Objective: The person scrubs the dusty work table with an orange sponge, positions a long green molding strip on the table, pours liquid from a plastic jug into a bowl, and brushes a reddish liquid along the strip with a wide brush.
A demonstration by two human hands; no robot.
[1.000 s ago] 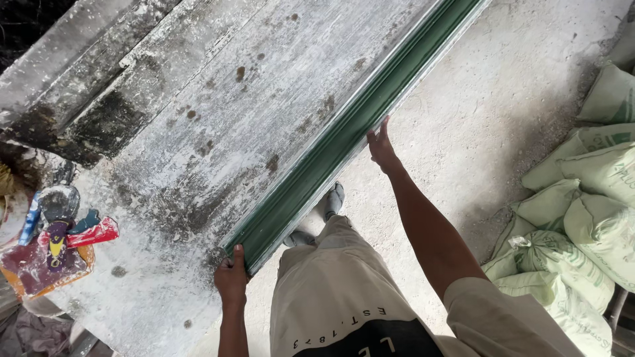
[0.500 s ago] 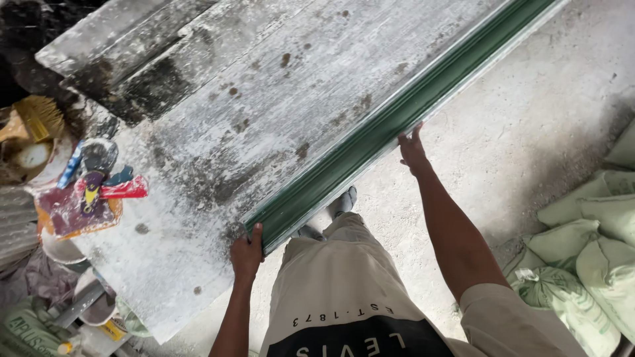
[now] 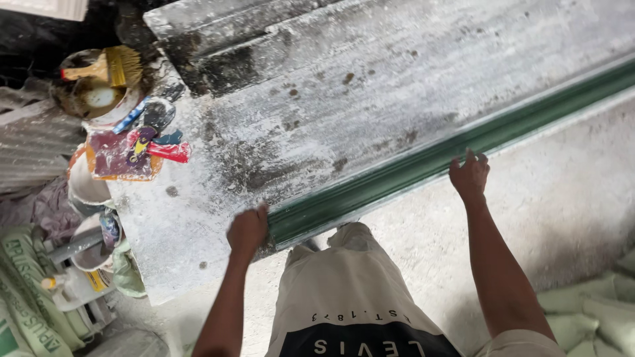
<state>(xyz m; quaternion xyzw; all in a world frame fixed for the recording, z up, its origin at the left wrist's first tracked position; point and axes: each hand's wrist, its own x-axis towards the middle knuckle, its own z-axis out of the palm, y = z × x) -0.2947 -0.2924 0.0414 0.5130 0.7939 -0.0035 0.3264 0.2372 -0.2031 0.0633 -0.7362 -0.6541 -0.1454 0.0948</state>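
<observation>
A long green moulded strip (image 3: 423, 165) lies along the near edge of a dusty white work table (image 3: 344, 99). My left hand (image 3: 248, 231) grips the strip's near end, fingers curled over it. My right hand (image 3: 469, 175) rests on the strip's edge farther along, fingers over its top. The strip runs on to the upper right, out of view.
A crumpled colourful wrapper (image 3: 135, 149) lies on the table's left end. A bowl with a yellow brush (image 3: 99, 79) sits beyond it. Sacks and containers (image 3: 40, 291) crowd the lower left floor. Pale green sacks (image 3: 589, 317) lie at the lower right on the concrete floor.
The view has swung to the right and closer, so the table's left end and clutter now show. Both hands stay on the green strip, in about the same places along it.
</observation>
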